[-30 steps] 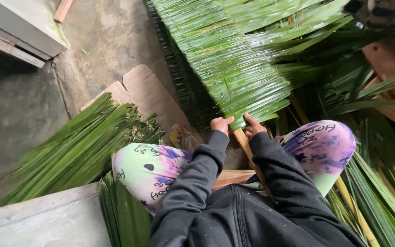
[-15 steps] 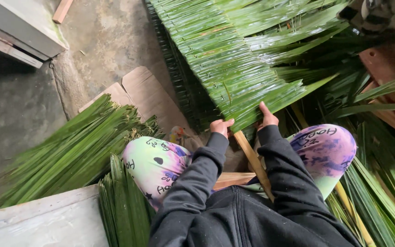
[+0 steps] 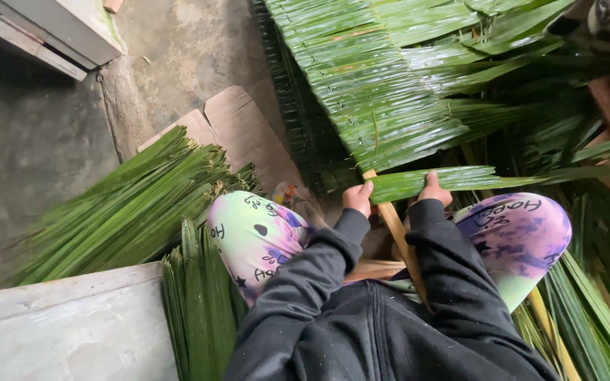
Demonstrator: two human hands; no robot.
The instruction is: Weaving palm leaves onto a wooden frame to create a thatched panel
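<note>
Leaf-folding step: my left hand and right hand both pinch one palm leaf wrapped over the wooden slat below the stitched thatch panel; next move, I judge, needs pinning it tight.

palm leaf: newly folded over stick | both hands now gripping it

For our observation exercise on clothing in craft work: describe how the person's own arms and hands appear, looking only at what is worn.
Both arms are in long black fabric sleeves, slightly linty, ending in ribbed cuffs at the wrists. The left hand and right hand are bare: no gloves, rings or watch visible.
</note>
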